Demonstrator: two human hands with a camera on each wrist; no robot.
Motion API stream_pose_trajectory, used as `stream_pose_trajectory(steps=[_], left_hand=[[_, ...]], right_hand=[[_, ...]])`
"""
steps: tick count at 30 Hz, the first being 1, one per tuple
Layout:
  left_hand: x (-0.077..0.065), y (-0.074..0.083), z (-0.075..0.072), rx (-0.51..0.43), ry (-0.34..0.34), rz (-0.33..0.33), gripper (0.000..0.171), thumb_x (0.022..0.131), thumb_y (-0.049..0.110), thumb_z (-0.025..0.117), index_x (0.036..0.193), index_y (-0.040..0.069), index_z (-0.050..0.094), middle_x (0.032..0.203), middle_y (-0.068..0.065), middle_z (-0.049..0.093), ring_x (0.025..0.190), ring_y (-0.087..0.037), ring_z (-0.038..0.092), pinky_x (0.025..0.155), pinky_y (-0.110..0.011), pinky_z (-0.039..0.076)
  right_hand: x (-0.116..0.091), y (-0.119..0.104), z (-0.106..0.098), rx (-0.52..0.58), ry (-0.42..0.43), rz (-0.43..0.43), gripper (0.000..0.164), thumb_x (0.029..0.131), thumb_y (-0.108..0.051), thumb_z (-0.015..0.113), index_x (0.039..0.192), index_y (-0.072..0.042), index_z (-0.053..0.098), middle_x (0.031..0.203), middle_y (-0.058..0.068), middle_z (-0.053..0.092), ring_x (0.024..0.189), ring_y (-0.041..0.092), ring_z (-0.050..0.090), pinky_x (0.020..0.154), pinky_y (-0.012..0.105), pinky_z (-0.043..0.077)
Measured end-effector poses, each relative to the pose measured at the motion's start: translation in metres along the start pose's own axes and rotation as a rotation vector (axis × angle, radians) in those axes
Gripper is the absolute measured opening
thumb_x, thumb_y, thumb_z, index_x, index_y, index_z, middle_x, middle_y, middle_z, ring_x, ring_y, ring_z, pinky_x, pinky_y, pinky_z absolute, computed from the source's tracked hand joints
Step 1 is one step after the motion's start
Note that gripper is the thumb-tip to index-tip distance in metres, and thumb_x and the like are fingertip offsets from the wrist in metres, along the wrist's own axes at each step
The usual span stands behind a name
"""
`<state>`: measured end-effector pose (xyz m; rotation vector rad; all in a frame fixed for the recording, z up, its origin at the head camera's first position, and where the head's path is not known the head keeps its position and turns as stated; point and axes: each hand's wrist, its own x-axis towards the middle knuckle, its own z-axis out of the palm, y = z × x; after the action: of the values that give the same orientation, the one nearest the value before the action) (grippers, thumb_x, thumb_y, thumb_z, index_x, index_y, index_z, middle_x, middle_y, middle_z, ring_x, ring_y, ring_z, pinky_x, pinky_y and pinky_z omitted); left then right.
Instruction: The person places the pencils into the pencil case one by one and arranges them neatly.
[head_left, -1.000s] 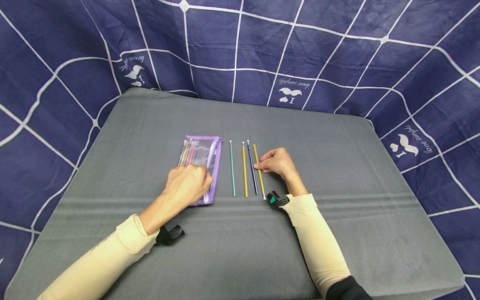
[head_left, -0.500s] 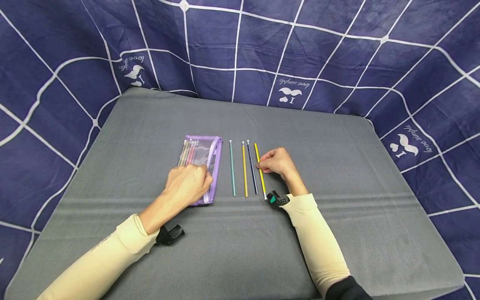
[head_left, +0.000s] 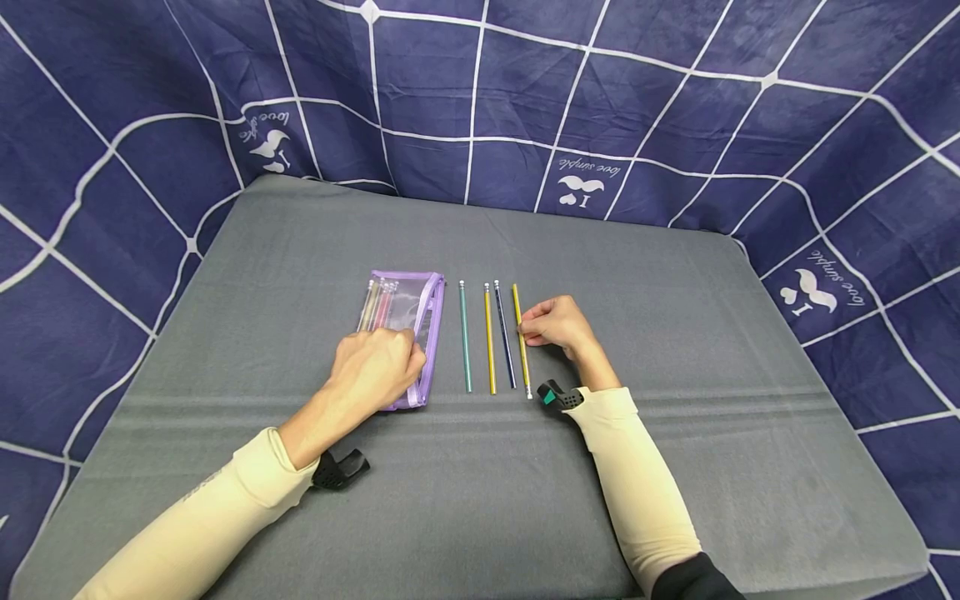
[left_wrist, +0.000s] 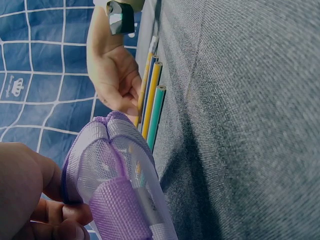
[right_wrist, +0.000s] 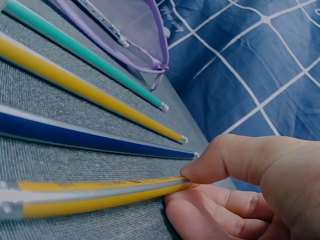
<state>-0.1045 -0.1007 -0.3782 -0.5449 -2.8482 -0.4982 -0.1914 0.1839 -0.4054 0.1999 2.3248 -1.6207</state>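
My left hand (head_left: 375, 367) grips the clear pencil case (head_left: 430, 354) with purple trim, thumb and fingers pinching its edge in the left wrist view. Through the clear side show several pencils (head_left: 381, 304), partly hidden by that hand. My right hand (head_left: 558, 322) pinches a yellow pencil (right_wrist: 100, 195) between thumb and fingers, its eraser end toward me. To its left lie a dark blue pencil (head_left: 505, 333), another yellow pencil (head_left: 490, 342) and a green pencil (head_left: 465, 342), side by side with their eraser ends away from me.
A grey cloth (head_left: 480, 500) covers the table. Behind and at both sides hangs a dark blue curtain (head_left: 525, 92) with white lines. Black wrist cameras, such as the left one (head_left: 341, 471), sit beneath each wrist.
My right hand has shifted slightly to the right with the yellow pencil, whose far end has swung right, widening the gap to the blue pencil. The left hand and case have not moved.
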Motion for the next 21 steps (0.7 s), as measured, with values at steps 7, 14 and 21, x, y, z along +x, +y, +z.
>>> stream_pose_trajectory(steps=[7, 14, 21], left_hand=[[0.0002, -0.0003, 0.0000, -0.003, 0.005, 0.002, 0.027, 0.084, 0.015, 0.051, 0.059, 0.013, 0.044, 0.053, -0.002, 0.046, 0.047, -0.026, 0.047, 0.044, -0.051, 0.042], [0.0004, -0.0006, -0.0002, -0.004, 0.006, 0.005, 0.027, 0.085, 0.016, 0.051, 0.058, 0.013, 0.044, 0.053, -0.002, 0.045, 0.046, -0.026, 0.047, 0.044, -0.051, 0.042], [0.0004, -0.0013, -0.0011, -0.003, 0.006, 0.008, 0.028, 0.084, 0.017, 0.050, 0.058, 0.014, 0.042, 0.052, 0.000, 0.044, 0.046, -0.025, 0.045, 0.044, -0.050, 0.042]], right_hand=[[0.0009, 0.0017, -0.0026, 0.065, -0.021, 0.013, 0.017, 0.079, 0.013, 0.066, 0.096, 0.014, 0.063, 0.069, 0.003, 0.064, 0.055, 0.009, 0.063, 0.058, 0.024, 0.055], [0.0023, 0.0022, -0.0036, 0.174, -0.047, 0.028, 0.015, 0.082, 0.014, 0.063, 0.097, 0.014, 0.061, 0.068, 0.004, 0.064, 0.058, 0.010, 0.064, 0.060, 0.023, 0.055], [0.0029, 0.0015, -0.0017, 0.260, -0.071, 0.014, 0.014, 0.083, 0.015, 0.059, 0.097, 0.013, 0.060, 0.068, 0.006, 0.066, 0.060, 0.011, 0.065, 0.062, 0.024, 0.055]])
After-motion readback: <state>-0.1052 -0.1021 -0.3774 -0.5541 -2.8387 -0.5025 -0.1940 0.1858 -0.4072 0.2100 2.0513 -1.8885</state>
